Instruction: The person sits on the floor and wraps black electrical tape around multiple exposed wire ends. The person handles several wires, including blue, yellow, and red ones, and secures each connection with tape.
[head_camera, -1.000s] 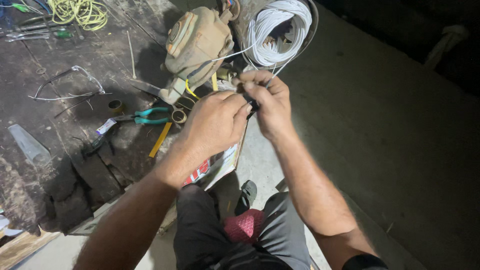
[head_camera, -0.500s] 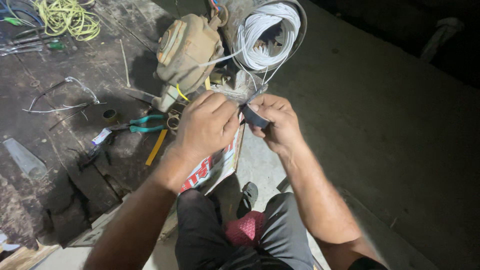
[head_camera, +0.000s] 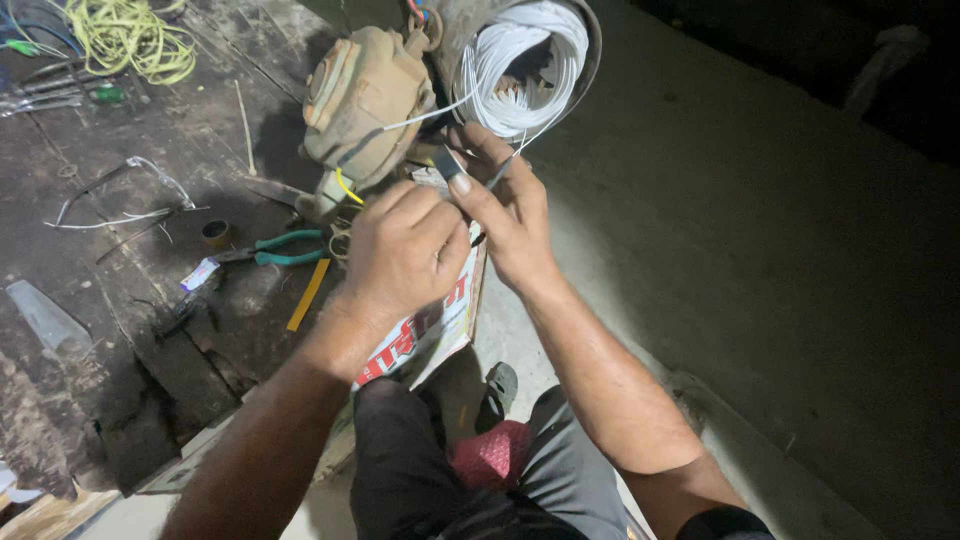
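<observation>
Far left: tangle of yellow cord (head_camera: 125, 35) on the dark worn floor (head_camera: 150, 330); below it green-handled pliers (head_camera: 275, 250) and a yellow strip (head_camera: 308, 295), lying apart.

Centre: left hand (head_camera: 400, 255) curled tight, fingers pinched onto a small dark piece (head_camera: 447, 165) and the white wire (head_camera: 500, 172) running through it. A tan, grimy motor casing (head_camera: 360, 100) sits just behind.

Right hand (head_camera: 510, 215) closed narrow on the same wire, thumb pressing at the dark piece. Wire leads up to the white coil (head_camera: 525, 65).

Judgement: a wire end is being dressed or wrapped. Next move calls for steady pinch and wire tension.
</observation>
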